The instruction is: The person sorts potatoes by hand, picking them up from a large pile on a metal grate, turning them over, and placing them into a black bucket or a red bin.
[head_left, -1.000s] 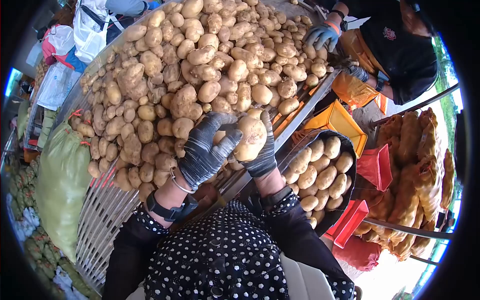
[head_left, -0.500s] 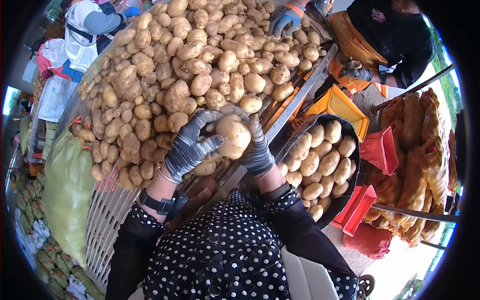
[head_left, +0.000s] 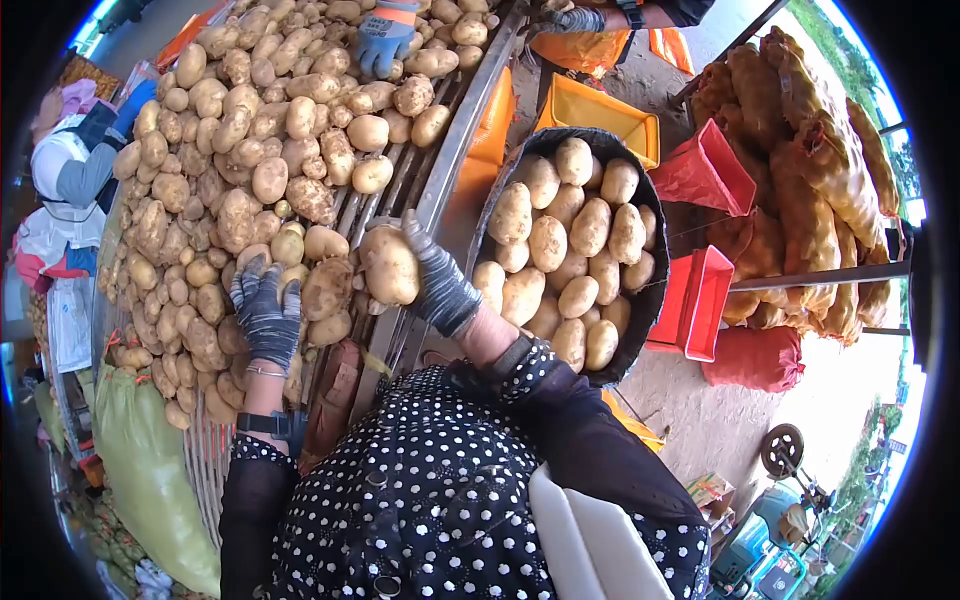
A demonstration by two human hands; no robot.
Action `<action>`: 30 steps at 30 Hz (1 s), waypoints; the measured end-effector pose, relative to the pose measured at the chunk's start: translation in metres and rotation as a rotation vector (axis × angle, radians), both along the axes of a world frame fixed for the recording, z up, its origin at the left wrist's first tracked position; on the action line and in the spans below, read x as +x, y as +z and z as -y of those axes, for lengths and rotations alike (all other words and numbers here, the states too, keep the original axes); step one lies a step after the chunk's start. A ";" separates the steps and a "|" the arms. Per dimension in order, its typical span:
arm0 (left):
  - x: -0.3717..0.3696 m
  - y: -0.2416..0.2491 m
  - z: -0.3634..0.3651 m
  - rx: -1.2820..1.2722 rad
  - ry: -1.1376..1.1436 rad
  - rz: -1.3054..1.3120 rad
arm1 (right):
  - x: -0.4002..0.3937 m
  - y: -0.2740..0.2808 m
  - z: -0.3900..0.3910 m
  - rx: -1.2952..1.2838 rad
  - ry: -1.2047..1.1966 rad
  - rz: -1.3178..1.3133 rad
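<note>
A large pale potato (head_left: 390, 266) is gripped in my right hand (head_left: 440, 282), in a grey striped glove, above the metal edge of the slatted table (head_left: 437, 190). My left hand (head_left: 268, 312), gloved alike, rests on the potato pile (head_left: 240, 215) with its fingers spread and nothing held. Beside my right hand stands a dark round basket (head_left: 648, 290) of cleaner, larger potatoes. The potatoes in the pile vary in size, and many carry soil.
A co-worker's gloved hand (head_left: 384, 40) touches the far pile; another gloved hand (head_left: 572, 20) is at the top. A yellow crate (head_left: 610, 118), red bins (head_left: 695, 305), stacked potato sacks (head_left: 800, 200) and a red sack (head_left: 757, 358) stand right. A green sack (head_left: 150, 470) leans left.
The view has turned to the right. My hands have parted: the right carries the large potato toward the basket side, while the left has let go and moved down to the pile.
</note>
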State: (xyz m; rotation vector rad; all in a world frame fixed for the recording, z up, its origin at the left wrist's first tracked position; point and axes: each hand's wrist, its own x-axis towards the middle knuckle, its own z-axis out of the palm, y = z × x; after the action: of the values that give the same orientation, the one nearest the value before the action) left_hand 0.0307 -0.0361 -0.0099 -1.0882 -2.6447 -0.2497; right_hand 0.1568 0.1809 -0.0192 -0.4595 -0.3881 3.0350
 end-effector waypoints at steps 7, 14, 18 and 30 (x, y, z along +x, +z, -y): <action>0.017 0.010 0.029 0.109 0.017 0.112 | -0.003 -0.017 -0.022 0.241 -0.210 0.149; 0.034 0.023 0.058 0.189 0.000 0.235 | -0.090 -0.024 -0.058 1.169 -0.346 0.347; 0.029 0.020 0.059 0.183 -0.010 0.231 | -0.106 0.026 -0.018 2.213 -0.494 0.208; 0.025 0.008 0.060 0.140 0.052 0.214 | -0.160 0.042 0.038 2.279 0.781 -0.282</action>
State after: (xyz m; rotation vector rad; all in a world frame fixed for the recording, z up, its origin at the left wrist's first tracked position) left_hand 0.0556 -0.0961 -0.0017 -0.9959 -2.7866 -0.5598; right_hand -0.0037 0.1428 0.0223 0.3928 -3.2883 0.8888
